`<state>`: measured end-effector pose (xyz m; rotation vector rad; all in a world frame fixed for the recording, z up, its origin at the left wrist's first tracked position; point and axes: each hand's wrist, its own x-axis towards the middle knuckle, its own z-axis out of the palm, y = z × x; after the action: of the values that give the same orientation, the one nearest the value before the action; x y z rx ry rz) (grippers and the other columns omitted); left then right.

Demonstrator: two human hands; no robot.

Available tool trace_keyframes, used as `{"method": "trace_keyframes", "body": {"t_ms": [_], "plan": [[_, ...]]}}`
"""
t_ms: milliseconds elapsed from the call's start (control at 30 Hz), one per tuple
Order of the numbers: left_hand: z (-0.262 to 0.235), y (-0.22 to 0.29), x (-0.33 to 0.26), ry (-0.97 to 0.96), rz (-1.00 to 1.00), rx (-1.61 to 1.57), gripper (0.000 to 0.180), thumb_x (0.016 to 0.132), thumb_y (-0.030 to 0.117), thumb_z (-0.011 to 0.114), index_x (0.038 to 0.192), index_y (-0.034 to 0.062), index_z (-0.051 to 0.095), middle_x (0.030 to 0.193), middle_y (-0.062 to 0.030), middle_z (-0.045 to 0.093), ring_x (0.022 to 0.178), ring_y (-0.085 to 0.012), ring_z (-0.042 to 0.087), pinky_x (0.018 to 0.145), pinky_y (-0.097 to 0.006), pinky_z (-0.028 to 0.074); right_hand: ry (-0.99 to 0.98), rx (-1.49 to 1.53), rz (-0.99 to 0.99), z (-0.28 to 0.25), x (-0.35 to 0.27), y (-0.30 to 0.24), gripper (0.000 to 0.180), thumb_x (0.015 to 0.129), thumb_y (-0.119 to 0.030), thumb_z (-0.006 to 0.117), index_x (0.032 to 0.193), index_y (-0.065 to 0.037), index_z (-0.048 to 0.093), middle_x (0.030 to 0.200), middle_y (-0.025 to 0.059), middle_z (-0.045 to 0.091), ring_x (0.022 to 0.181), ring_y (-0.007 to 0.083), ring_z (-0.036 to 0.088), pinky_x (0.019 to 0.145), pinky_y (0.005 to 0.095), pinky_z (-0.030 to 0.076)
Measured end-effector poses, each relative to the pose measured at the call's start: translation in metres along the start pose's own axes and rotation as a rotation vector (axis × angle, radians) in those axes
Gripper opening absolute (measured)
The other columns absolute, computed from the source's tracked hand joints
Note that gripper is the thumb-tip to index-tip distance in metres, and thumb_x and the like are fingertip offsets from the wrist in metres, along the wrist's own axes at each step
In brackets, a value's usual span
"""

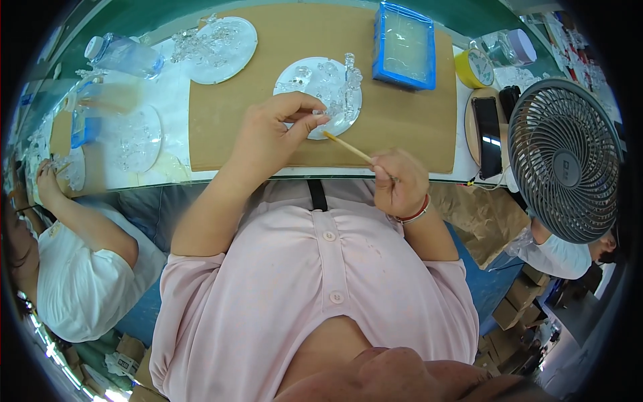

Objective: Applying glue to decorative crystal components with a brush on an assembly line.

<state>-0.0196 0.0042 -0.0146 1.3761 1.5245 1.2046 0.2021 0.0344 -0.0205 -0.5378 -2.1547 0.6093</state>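
Over the near part of a round white plate [308,132], my left hand [278,130] pinches a small clear piece [319,114] between thumb and fingertips. Several clear, shiny pieces [325,77] lie on that plate, some stacked upright toward its right edge. My right hand [400,179] is closed round a thin light wooden stick [349,147], held slanting. The stick's yellowish tip points up and left, close to my left fingertips; whether it touches the piece cannot be told.
A brown cardboard sheet [228,134] covers the table. Around it are a second plate [231,63] of clear pieces, a blue-framed box [404,47], bottle [124,55], yellow tape roll [474,68], phone [487,137] and grey fan [566,161]. Co-workers sit at both sides.
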Motion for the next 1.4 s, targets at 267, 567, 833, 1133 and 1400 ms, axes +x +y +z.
{"method": "trace_keyframes", "body": {"t_ms": [267,567,833,1133,1400], "plan": [[-0.004,0.004,-0.002,-0.070,-0.069,0.038,0.012,0.084,0.004,0.067,0.096,0.0012,0.066,0.086,-0.0041,0.068,0.080,-0.0106,0.064,0.070,-0.022,0.050,0.073,-0.105,0.137,-0.013,-0.003,0.020,0.004,0.091,-0.003,0.051,0.092,0.000,0.053,0.073,0.0122,0.064,0.058,0.0180,0.061,0.053,0.0274,0.048],[-0.003,0.007,0.001,-0.078,-0.081,0.035,0.012,0.084,0.004,0.067,0.096,0.0016,0.066,0.087,-0.0043,0.068,0.080,-0.0112,0.065,0.071,-0.023,0.051,0.194,-0.179,0.095,-0.008,0.024,0.061,0.005,0.093,-0.004,0.052,0.093,-0.001,0.055,0.075,0.0085,0.065,0.060,0.0143,0.061,0.056,0.0252,0.049],[-0.003,0.007,-0.001,-0.004,0.207,0.248,0.012,0.080,0.009,0.071,0.090,0.0050,0.068,0.083,-0.0076,0.068,0.070,-0.0180,0.066,0.062,-0.027,0.050,0.125,-0.017,0.256,-0.032,-0.024,0.009,0.007,0.094,-0.007,0.049,0.093,-0.001,0.054,0.074,0.0125,0.061,0.056,0.0152,0.056,0.053,0.0261,0.046],[-0.042,0.091,0.096,0.188,0.240,0.480,0.008,0.079,0.011,0.067,0.084,0.0056,0.068,0.076,-0.0108,0.067,0.066,-0.0250,0.064,0.060,-0.031,0.048,0.324,-0.088,-0.251,-0.074,-0.040,0.003,0.016,0.096,-0.014,0.046,0.101,0.000,0.047,0.073,0.0167,0.060,0.055,0.0230,0.055,0.049,0.0331,0.047],[-0.083,0.047,0.286,0.479,0.149,0.943,0.019,0.081,0.025,0.064,0.086,0.0070,0.066,0.084,-0.0158,0.066,0.080,-0.0368,0.062,0.069,-0.043,0.048,0.164,-0.319,-0.187,-0.074,-0.063,0.028,0.031,0.080,0.001,0.056,0.111,-0.001,0.054,0.105,0.0194,0.063,0.078,0.0299,0.064,0.062,0.0357,0.052]]}}
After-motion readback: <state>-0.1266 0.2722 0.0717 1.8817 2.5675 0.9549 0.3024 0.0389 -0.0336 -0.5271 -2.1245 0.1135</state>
